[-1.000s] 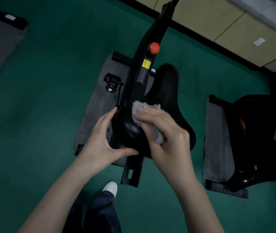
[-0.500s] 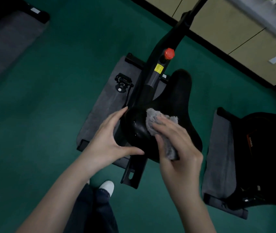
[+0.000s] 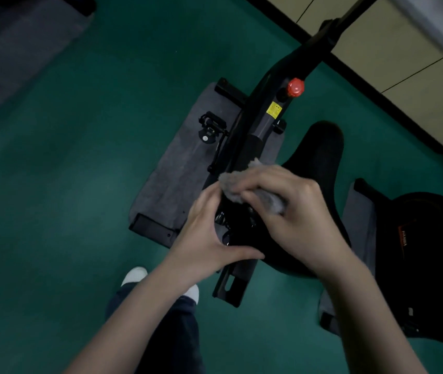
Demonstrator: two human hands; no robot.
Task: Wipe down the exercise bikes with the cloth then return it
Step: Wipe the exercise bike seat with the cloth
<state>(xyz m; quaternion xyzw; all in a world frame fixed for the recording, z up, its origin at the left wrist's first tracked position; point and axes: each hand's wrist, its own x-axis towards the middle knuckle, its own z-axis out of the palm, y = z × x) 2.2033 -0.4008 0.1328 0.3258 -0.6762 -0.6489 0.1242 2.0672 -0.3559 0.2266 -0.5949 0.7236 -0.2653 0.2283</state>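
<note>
Two hands on this one. Grey cloth (image 3: 232,184) is bunched under my right hand (image 3: 295,214), fingers curled over it and pressing it onto a dark fitting just beside the saddle (image 3: 320,157), above the rear of the bike frame (image 3: 263,125). My left hand (image 3: 204,238) braces the same spot from the other side, with fingers fairly straight and thumb spread wide. It cups rather than clenches, and its fingertips touch the cloth's edge. To do this well, I reckon on short firm strokes round the bolts glinting below, a turn of the cloth to a fresh face, and the left hand steadying. It's too dim to tell what grime is left. Red knob (image 3: 295,87) is next, I'd say, and a second bike (image 3: 417,252) waits at my right.
</note>
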